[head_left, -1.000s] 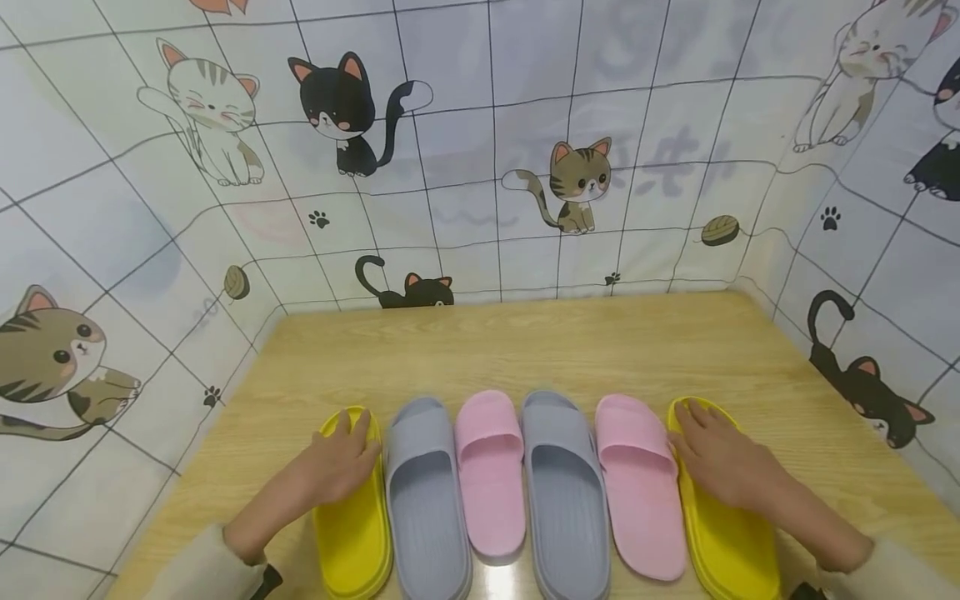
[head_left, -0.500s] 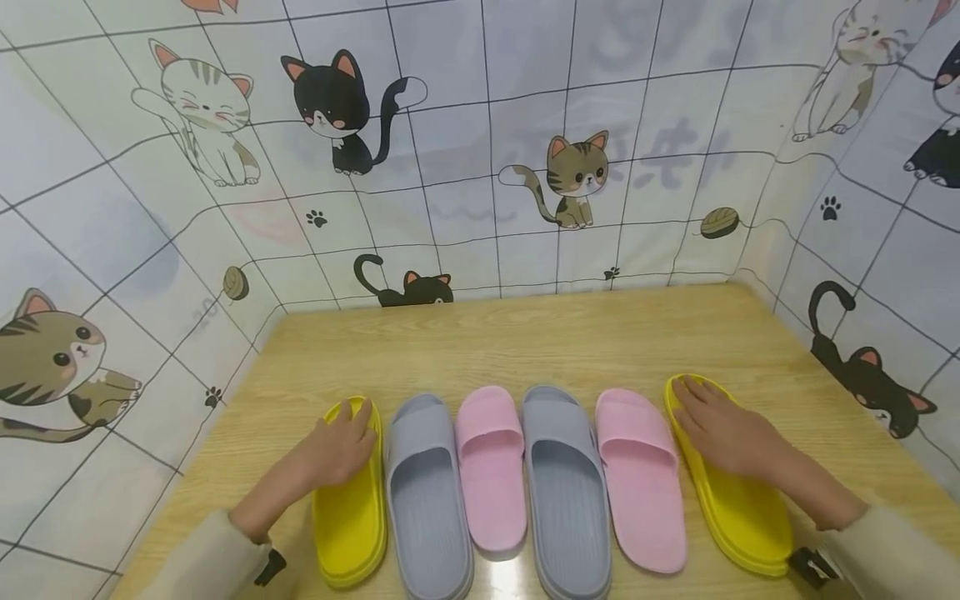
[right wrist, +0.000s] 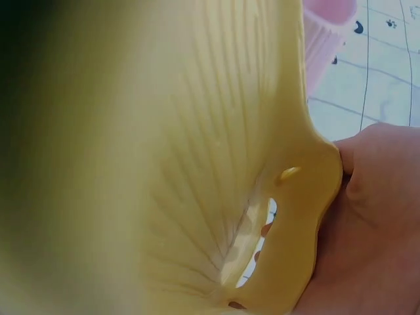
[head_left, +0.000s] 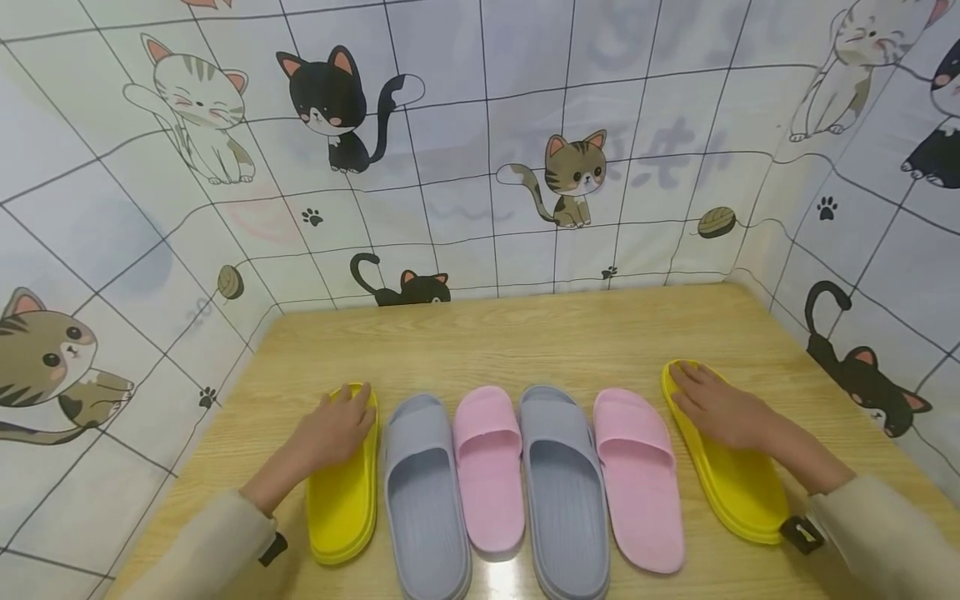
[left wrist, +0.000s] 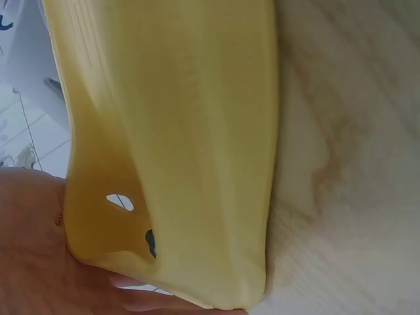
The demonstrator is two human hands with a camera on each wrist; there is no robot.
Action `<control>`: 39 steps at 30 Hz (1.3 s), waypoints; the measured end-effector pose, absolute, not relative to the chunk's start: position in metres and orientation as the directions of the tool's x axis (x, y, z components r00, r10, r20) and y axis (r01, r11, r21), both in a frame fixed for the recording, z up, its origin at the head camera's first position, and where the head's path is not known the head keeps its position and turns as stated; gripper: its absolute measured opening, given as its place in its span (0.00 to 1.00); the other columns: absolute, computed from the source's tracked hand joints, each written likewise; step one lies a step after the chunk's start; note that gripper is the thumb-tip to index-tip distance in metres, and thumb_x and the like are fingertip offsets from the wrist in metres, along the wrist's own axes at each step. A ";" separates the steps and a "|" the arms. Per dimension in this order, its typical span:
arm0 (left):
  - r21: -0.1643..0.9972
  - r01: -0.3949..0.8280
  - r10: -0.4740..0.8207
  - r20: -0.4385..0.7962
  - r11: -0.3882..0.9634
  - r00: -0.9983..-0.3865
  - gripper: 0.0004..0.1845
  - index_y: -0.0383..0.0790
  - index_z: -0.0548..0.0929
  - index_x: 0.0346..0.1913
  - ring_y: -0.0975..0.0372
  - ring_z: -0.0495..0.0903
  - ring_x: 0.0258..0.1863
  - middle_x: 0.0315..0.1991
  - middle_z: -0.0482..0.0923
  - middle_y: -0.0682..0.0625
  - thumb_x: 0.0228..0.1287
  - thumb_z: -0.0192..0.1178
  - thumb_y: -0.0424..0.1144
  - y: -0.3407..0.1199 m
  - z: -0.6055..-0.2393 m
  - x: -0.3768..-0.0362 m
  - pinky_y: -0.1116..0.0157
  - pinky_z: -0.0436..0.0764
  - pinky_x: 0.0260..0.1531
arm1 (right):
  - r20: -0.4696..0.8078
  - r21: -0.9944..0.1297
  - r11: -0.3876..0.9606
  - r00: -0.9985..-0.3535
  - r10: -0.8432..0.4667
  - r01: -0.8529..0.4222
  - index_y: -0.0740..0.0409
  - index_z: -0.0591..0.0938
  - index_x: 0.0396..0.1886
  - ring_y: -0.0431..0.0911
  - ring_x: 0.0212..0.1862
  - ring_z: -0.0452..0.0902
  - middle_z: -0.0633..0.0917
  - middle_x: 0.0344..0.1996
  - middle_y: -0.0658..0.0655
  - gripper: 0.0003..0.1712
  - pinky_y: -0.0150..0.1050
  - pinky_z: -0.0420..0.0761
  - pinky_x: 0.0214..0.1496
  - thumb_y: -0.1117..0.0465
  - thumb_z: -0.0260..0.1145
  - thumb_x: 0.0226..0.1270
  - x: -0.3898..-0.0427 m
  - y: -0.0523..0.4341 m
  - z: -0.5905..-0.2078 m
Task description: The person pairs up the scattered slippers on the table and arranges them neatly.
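Note:
In the head view my left hand (head_left: 330, 429) lies over the front upper of a yellow slipper (head_left: 341, 521) and grips it, at the left end of a row. At the right end, my right hand (head_left: 723, 417) grips the upper of the other yellow slipper (head_left: 742, 496), which slants with its heel outward. Each palm hides most of the strap. The left wrist view shows fingers wrapping the perforated yellow upper (left wrist: 98, 216); in the right wrist view the hand (right wrist: 374, 216) bends over the slotted strap edge. Both yellow slippers stand a little apart from their neighbours.
Between the hands, on the wooden tabletop (head_left: 487, 342), sit a grey slipper (head_left: 427, 517), a pink slipper (head_left: 491, 500), another grey slipper (head_left: 566, 508) and another pink slipper (head_left: 645, 517). A cat-patterned cloth wall (head_left: 450, 192) borders the back and sides.
Both hands have moved forward with the yellow slippers. The right one also turned, heel outward, and a gap opened between it and the pink slipper. The grey and pink slippers stay put.

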State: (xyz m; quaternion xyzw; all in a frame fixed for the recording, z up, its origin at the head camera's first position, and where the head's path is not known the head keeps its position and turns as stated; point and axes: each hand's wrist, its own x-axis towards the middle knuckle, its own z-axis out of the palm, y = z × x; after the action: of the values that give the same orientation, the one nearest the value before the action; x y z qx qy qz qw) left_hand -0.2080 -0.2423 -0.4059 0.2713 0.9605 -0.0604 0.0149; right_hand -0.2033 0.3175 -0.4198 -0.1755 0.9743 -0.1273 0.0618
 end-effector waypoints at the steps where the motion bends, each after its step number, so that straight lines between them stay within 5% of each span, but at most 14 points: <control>1: -0.096 0.518 0.514 -0.061 0.850 -0.856 0.13 0.27 0.80 0.52 0.27 0.71 0.65 0.69 0.71 0.26 0.77 0.48 0.31 -0.244 -0.407 -0.211 0.29 0.72 0.62 | -0.080 -0.270 0.905 -0.929 -0.362 -0.329 0.80 0.61 0.74 0.80 0.74 0.52 0.59 0.74 0.83 0.35 0.74 0.58 0.74 0.54 0.49 0.84 -0.206 0.319 -0.420; 6: -0.052 0.481 0.477 -0.077 0.875 -0.875 0.17 0.27 0.79 0.56 0.27 0.68 0.69 0.71 0.69 0.26 0.79 0.44 0.34 -0.246 -0.410 -0.229 0.30 0.68 0.66 | -0.098 -0.295 0.894 -0.921 -0.378 -0.336 0.81 0.60 0.75 0.81 0.75 0.49 0.57 0.75 0.83 0.36 0.74 0.56 0.74 0.54 0.48 0.85 -0.219 0.324 -0.419; 13: 0.106 0.284 0.296 -0.125 0.953 -0.947 0.30 0.25 0.62 0.76 0.29 0.62 0.74 0.74 0.62 0.23 0.82 0.38 0.43 -0.246 -0.412 -0.253 0.31 0.64 0.70 | -0.099 -0.357 0.871 -0.914 -0.394 -0.338 0.82 0.58 0.75 0.81 0.76 0.47 0.55 0.75 0.84 0.36 0.75 0.54 0.75 0.54 0.48 0.85 -0.239 0.332 -0.421; 33: 0.098 0.236 0.251 -0.191 0.967 -0.949 0.33 0.30 0.58 0.79 0.32 0.58 0.77 0.77 0.59 0.27 0.82 0.34 0.48 -0.248 -0.414 -0.317 0.30 0.59 0.72 | -0.089 -0.317 0.903 -0.939 -0.333 -0.290 0.82 0.52 0.76 0.79 0.74 0.54 0.57 0.73 0.87 0.39 0.72 0.57 0.76 0.56 0.49 0.82 -0.288 0.339 -0.421; 37: 0.121 0.203 0.224 -0.198 0.972 -0.954 0.33 0.33 0.57 0.80 0.30 0.57 0.77 0.78 0.57 0.28 0.81 0.33 0.48 -0.247 -0.415 -0.328 0.28 0.58 0.72 | -0.064 -0.330 0.914 -0.960 -0.271 -0.236 0.80 0.56 0.69 0.69 0.57 0.77 0.72 0.63 0.85 0.35 0.64 0.78 0.60 0.55 0.51 0.81 -0.295 0.341 -0.422; 39: 0.133 0.190 0.213 -0.190 0.973 -0.958 0.34 0.32 0.56 0.81 0.29 0.60 0.75 0.78 0.59 0.28 0.81 0.34 0.49 -0.247 -0.415 -0.332 0.28 0.62 0.70 | -0.054 -0.321 0.921 -0.967 -0.249 -0.219 0.77 0.59 0.63 0.60 0.44 0.78 0.78 0.54 0.81 0.30 0.56 0.80 0.47 0.54 0.52 0.80 -0.299 0.342 -0.424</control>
State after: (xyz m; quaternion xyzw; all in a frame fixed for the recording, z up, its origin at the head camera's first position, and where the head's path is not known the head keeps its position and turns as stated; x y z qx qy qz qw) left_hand -0.3322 -0.2468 -0.4151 0.1021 0.9879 0.0567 0.1021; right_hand -0.2987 0.3419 -0.4236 -0.1194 0.9790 -0.1582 0.0467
